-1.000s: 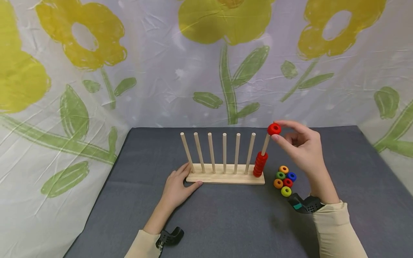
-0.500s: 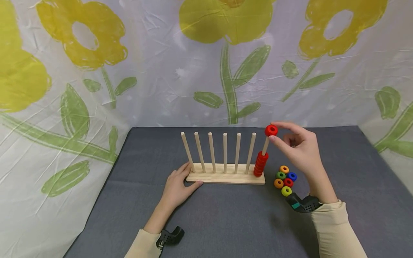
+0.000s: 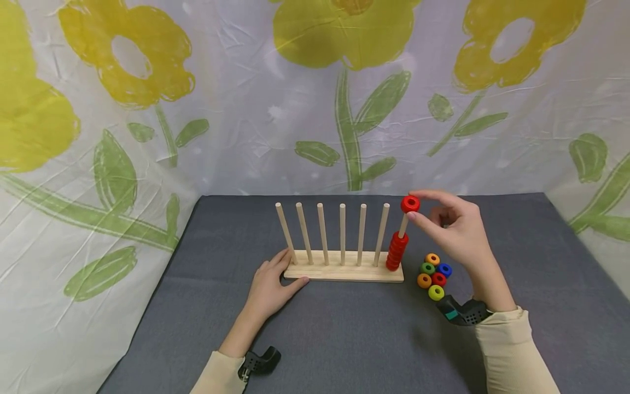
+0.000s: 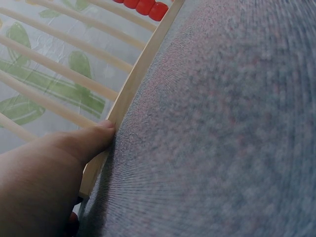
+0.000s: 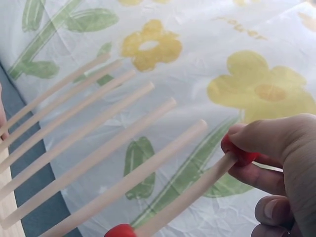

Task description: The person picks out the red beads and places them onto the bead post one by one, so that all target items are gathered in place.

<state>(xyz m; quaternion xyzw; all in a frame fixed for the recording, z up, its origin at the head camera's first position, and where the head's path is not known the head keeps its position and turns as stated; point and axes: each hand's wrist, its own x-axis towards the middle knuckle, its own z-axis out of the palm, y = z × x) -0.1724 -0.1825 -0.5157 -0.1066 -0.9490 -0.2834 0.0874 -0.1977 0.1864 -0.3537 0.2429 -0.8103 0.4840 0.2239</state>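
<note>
A wooden peg stand (image 3: 344, 272) has a row of several upright pegs. My left hand (image 3: 270, 282) grips its left end, thumb along the front edge and fingers at the far side; the thumb (image 4: 94, 138) shows on the base in the left wrist view. At the far right, several red beads (image 3: 396, 251) are stacked on the last peg. Between thumb and forefinger my right hand (image 3: 455, 224) pinches another red bead (image 3: 410, 204) at that peg's top. In the right wrist view this bead (image 5: 239, 149) sits at the tip of the peg (image 5: 192, 192).
Right of the stand lies a small cluster of loose beads: orange (image 3: 424, 281), green (image 3: 427, 268), blue (image 3: 444, 270), red (image 3: 439, 279) and yellow (image 3: 436, 293). A dark grey cloth (image 3: 334, 339) covers the table. Behind hangs a flowered white sheet (image 3: 236, 109).
My right hand has shifted slightly left and down, bringing the pinched red bead into line with the right-hand peg's tip. My left hand stays on the stand.
</note>
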